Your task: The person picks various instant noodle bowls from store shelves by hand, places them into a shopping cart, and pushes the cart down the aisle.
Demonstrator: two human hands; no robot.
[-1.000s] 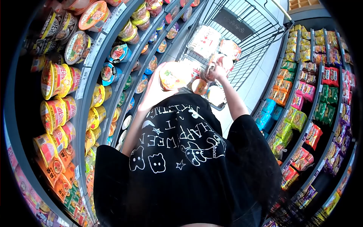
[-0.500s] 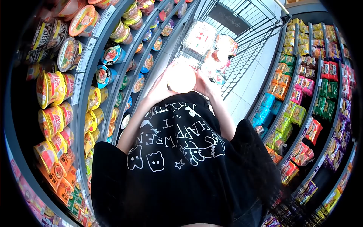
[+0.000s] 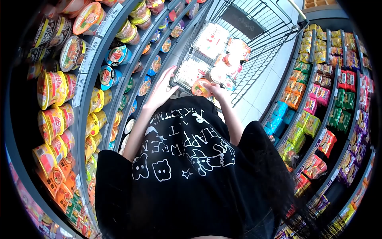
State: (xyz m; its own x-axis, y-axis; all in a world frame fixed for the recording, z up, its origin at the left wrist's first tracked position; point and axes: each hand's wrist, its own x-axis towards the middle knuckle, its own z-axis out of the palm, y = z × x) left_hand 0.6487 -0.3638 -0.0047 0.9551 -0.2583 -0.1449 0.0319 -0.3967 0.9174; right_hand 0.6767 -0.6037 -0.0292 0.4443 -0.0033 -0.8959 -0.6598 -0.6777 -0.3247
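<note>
My right hand [image 3: 217,91] grips an instant noodle cup [image 3: 201,87] with an orange printed lid, at the near end of the shopping cart [image 3: 274,51]. My left hand [image 3: 162,88] is off the cup, to its left, with fingers spread and nothing in them. Just beyond the cup, inside the cart, lie a clear-wrapped white pack [image 3: 191,72] and a pale-lidded cup [image 3: 218,74]. Farther in sit a white pack with red marks [image 3: 211,40] and several bright, overexposed tubs.
Curved shelves of instant noodle cups [image 3: 53,89] rise close on my left, with price tags [image 3: 79,85] along their edges. Racks of bagged noodles [image 3: 314,121] stand on the right. Pale floor tiles [image 3: 254,91] show between the cart and the right racks.
Both hands were around a bright round cup end. Now my left hand has let go and moved left, while the right holds the cup lower, its orange lid showing.
</note>
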